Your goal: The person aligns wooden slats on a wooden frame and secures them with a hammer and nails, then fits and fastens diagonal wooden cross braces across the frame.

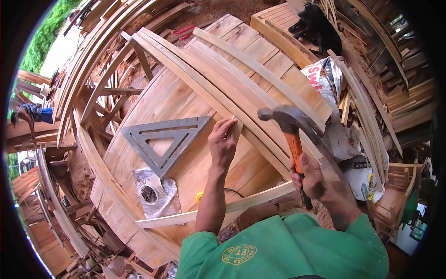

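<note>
My right hand (310, 177) grips a claw hammer (293, 144) by its orange and black handle, its dark steel head raised above the wooden strips. Thumb and fingers of my left hand (223, 142) are pinched together at the edge of a long wooden strip (195, 87). What they hold is too small to make out. Left of that hand, a grey metal speed square (174, 126) lies flat on the plank surface (186, 186). Below the square, a roll of tape (149, 194) rests on a crumpled printed wrapper (168, 204).
A narrow batten (218, 207) crosses in front of my body. Further strips (265, 69) lie along the planks. Printed sacks (325, 76) and stacked lumber (367, 139) stand to the right. A black dog (320, 28) lies at the back; another person (35, 114) is far left.
</note>
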A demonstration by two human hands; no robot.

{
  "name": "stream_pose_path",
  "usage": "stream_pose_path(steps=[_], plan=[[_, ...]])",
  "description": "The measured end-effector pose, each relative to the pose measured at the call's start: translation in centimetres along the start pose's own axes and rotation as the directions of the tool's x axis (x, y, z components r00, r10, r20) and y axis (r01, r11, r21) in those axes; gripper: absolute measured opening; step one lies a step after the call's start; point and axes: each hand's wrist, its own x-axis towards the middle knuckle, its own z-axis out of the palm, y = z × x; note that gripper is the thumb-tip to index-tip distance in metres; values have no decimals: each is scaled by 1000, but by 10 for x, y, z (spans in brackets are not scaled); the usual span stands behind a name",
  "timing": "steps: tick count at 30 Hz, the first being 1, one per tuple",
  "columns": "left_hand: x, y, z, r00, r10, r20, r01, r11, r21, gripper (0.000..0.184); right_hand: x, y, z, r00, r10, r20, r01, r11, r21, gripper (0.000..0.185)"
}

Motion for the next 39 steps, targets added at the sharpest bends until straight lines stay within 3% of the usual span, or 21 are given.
stream_pose_path(steps=[2,5,6,8,15,17,21,23,27,30,33,35,36,39], plan=[[0,2,0,1000,-5,30,3,999,49,16,6,-17,4,998,-65,-21,63,996,-65,52],[1,3,0,999,17,31,-19,998,66,16,12,-32,9,969,-235,76,247,925,-289,52],[0,2,1,999,34,28,-36,997,71,16,14,-32,13,970,-229,84,244,923,-296,52],[-1,-2,3,999,38,8,-39,996,81,16,18,-30,23,924,-366,107,379,854,-357,49],[-1,4,1,996,88,5,-88,993,79,16,20,-27,38,969,-239,56,243,905,-348,49],[-1,4,1,997,73,7,-73,995,72,15,21,-22,36,930,-356,88,359,836,-414,49],[-1,0,1,997,69,17,-70,993,96,16,33,4,24,904,-420,73,385,730,-565,48],[-2,-6,4,995,98,13,-99,991,95,17,46,1,25,964,-265,22,218,739,-638,51],[-4,-3,2,997,70,15,-71,992,103,18,25,10,30,869,-491,53,423,685,-593,50],[-3,-6,2,994,104,27,-107,986,129,19,30,1,30,896,-438,70,360,624,-693,47],[7,-2,3,994,114,6,-114,988,101,16,28,-5,31,911,-413,22,331,696,-638,43],[-3,-5,2,997,72,39,-74,996,54,24,21,-10,32,931,-365,-15,291,765,-574,41],[-6,-7,1,998,58,18,-59,997,48,24,10,-19,33,898,-439,0,377,771,-513,43],[-3,-5,-7,989,144,36,-146,987,70,54,-3,-30,37,763,-647,0,617,727,-303,53]])
